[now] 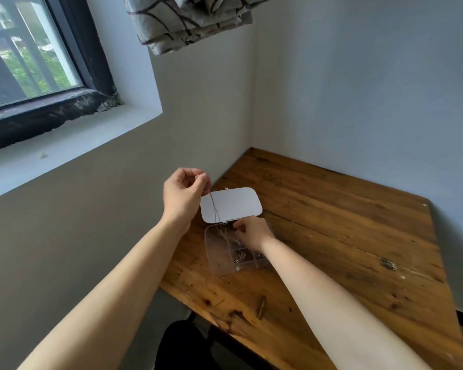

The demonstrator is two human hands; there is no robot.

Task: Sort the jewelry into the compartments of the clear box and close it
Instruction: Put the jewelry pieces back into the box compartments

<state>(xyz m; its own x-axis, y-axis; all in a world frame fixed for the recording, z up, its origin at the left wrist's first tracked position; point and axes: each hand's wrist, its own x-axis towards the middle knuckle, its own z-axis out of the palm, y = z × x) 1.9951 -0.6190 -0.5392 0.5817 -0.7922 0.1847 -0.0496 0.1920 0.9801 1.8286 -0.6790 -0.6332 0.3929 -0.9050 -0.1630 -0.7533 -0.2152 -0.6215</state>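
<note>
1. The clear box [226,259] sits on the wooden worktop [332,236] near its left edge, with its lid [231,204] swung open and lying flat on the far side.
2. The left hand [183,194] is raised above and just left of the lid. Its grip is pressed together, thumb and fingertips pinching the top end of a thin chain necklace [216,213].
3. The necklace hangs down from that pinch across the lid's left part, and its lower end reaches into the far-left compartment of the box.
4. The right hand [251,232] rests over the far side of the box, fingers curled down near the chain's lower end. Whether that grip is pinching the chain or only steadying the box cannot be told.
5. Small jewelry pieces [242,256] already lie in the nearer compartments, though their kind is too small to make out.
6. The step in hand looks like feeding the necklace into its compartment, so the sorting seems well along but not finished.
7. The next move likely calls for lowering the left hand slowly so the chain coils inside one compartment without draping over a divider, then releasing the pinch.
8. The lid remains to be folded over and shut.
</note>
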